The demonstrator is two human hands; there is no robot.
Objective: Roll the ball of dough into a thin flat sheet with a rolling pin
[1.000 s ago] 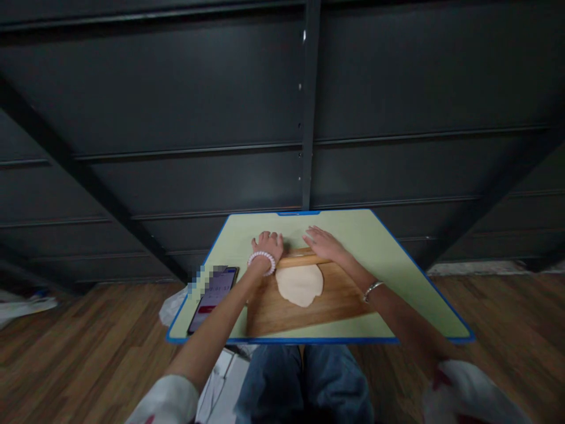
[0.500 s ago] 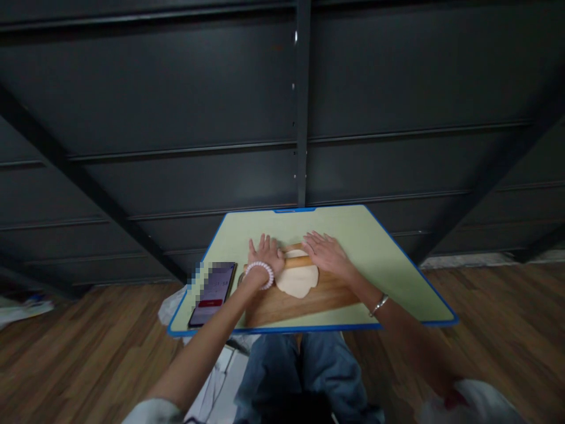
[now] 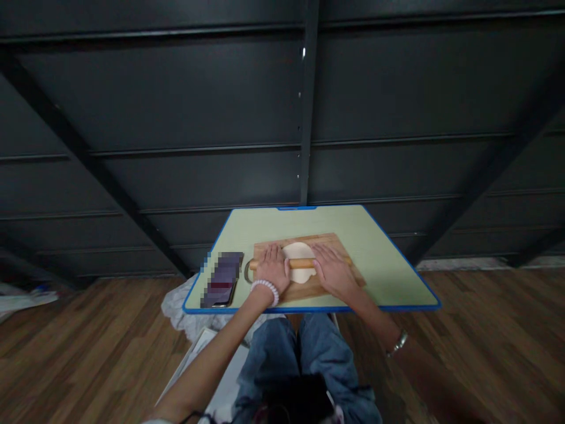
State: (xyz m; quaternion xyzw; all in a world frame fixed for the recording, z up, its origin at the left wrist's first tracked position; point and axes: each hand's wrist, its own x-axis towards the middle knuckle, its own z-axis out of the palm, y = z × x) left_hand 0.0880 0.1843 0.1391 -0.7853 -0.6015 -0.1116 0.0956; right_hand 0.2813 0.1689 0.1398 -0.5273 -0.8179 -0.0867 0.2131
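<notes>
A wooden rolling pin [image 3: 301, 264] lies crosswise over a flat, pale sheet of dough [image 3: 299, 275] with an uneven near edge. Beneath them is a wooden cutting board [image 3: 309, 290] with a ring handle [image 3: 247, 271] at its left. My left hand [image 3: 273, 271] rests palm down on the pin's left part, fingers stretched forward over it. On the right part, my right hand [image 3: 332, 271] lies likewise, fingers extended and thumb toward the dough. Both hands press on the pin without wrapping round it. The palms hide portions of the pin and board.
A small light-green table [image 3: 379, 259] with a blue rim carries the board. To the left of the board lies a phone [image 3: 226, 275], partly pixelated. Dark panels [image 3: 198, 88] stand behind the table. My knees are under its near edge, above a wooden floor [image 3: 101, 335].
The rolling pin and both hands have moved back toward me over the dough, baring more of its far part. My fingers are less spread. The view has shifted slightly.
</notes>
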